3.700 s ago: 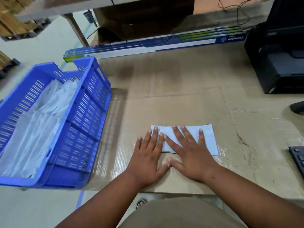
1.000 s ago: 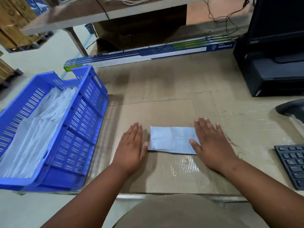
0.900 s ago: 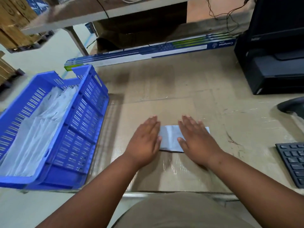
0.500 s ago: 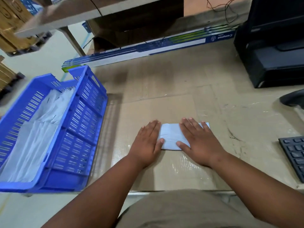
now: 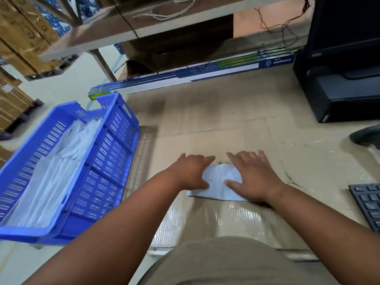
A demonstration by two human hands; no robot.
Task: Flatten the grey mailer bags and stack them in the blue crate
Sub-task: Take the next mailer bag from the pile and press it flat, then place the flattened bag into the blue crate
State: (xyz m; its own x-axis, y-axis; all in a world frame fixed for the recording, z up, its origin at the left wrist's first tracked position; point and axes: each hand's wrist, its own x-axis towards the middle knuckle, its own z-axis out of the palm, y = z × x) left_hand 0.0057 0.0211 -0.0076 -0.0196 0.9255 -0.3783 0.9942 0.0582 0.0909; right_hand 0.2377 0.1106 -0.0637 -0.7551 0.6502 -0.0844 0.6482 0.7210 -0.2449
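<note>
Centrally: grey mailer bag (image 5: 220, 183) on cardboard-covered table (image 5: 216, 112), left hand (image 5: 190, 171) and right hand (image 5: 254, 176) flat, fingers extended, pressing it. Left of frame: blue crate (image 5: 111, 161) holding stacked bags (image 5: 53, 171).

Pale grey mailer bag (image 5: 218, 182) on a tan cardboard-covered table (image 5: 205, 124).
Blue slotted crate (image 5: 115, 153); black keyboard (image 5: 368, 204); blue, white and green-striped long box (image 5: 185, 77).
</note>
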